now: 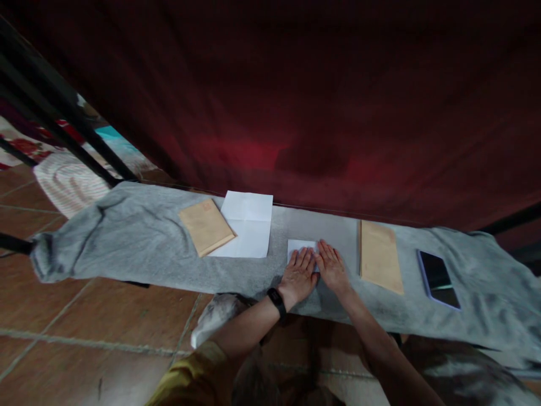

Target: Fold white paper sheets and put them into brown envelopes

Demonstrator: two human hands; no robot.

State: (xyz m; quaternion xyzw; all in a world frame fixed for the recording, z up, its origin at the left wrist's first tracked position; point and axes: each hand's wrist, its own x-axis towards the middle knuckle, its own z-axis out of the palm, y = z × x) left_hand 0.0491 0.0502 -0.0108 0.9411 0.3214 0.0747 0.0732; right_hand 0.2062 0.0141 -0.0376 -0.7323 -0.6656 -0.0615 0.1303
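Both my hands lie flat on a small folded sheet of white paper (301,244) at the middle of the grey cloth. My left hand (298,275), with a black band at its wrist, covers most of the sheet, its fingers stretched forward. Beside it, my right hand (333,268) presses along the sheet's right side, fingers straight. Much of the paper is hidden beneath them. To the left lies a larger white sheet (250,225) with crease lines, partly under a brown envelope stack (207,226). On the right sits another brown envelope stack (380,256).
A phone (439,279) with a dark screen rests at the right. Grey cloth (139,242) covers the narrow surface, wrinkled at both ends. Behind it hangs a dark red curtain (270,113). Black metal bars (80,124) stand at the left, above a tiled floor (122,316).
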